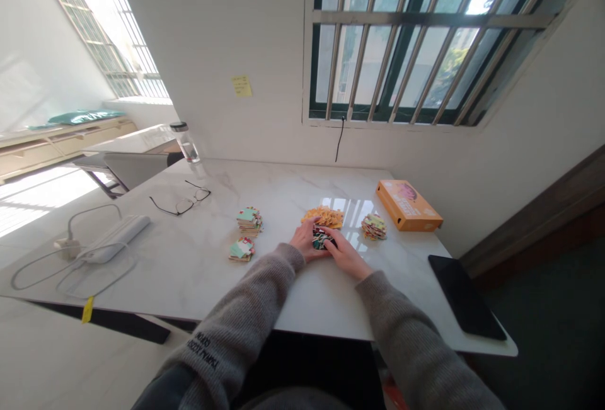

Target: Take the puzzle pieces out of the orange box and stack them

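Note:
My left hand (304,240) and my right hand (347,254) curl from both sides around a bunch of dark, multicoloured jigsaw puzzle pieces (321,239) at the middle of the table. The fingers partly hide the pieces. Just beyond my hands lies a loose heap of orange puzzle pieces (326,215). To the left stand two stacks of printed pieces, a taller stack (249,222) behind and a lower stack (241,250) nearer me. On the right sits another uneven stack of pieces (374,227).
An orange box (409,206) lies at the right back, with a black tablet (466,297) in front along the right edge. Eyeglasses (182,203), a glass bottle (186,143) and a white power strip (116,240) with looping cable occupy the white table's (189,271) left side.

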Demonstrator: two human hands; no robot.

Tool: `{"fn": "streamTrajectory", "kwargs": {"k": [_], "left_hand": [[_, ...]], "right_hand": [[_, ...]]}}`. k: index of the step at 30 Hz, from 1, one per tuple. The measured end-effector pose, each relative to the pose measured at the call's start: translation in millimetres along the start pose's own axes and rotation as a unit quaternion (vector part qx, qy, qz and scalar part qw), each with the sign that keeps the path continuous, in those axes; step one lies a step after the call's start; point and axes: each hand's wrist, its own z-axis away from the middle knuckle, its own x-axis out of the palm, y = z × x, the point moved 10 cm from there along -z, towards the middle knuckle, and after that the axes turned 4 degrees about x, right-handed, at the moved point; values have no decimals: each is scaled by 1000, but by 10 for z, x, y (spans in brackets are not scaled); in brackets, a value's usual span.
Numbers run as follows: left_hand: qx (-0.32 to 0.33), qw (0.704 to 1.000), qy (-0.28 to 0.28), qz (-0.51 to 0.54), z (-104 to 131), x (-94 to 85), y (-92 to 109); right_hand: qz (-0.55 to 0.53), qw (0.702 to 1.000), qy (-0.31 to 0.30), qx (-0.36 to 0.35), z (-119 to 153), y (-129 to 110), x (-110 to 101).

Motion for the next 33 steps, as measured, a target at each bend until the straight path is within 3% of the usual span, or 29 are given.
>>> {"fn": "streamTrajectory", "kwargs": {"k": [8, 11, 18, 23, 27, 33], "left_hand": [[-38, 993, 12, 109, 37, -8, -61], [-24, 998, -7, 50, 60, 47, 18], [-62, 987, -74, -130, 135, 231, 243], [-77, 990, -70, -94, 128, 214, 190], [-114, 992, -47, -21, 107, 119, 45], [-103, 987, -102, -66, 118, 139, 77]], "right_hand": [[-48, 998, 8, 46, -12, 85, -75], [-47, 997, 41, 46, -13, 118, -113], [-35, 994, 81, 59, -28, 192, -33], [-44, 994, 87, 50, -30, 172, -66], [-94, 988, 85, 88, -13, 243, -123], [-77, 990, 37, 110, -4, 263, -72]]}}
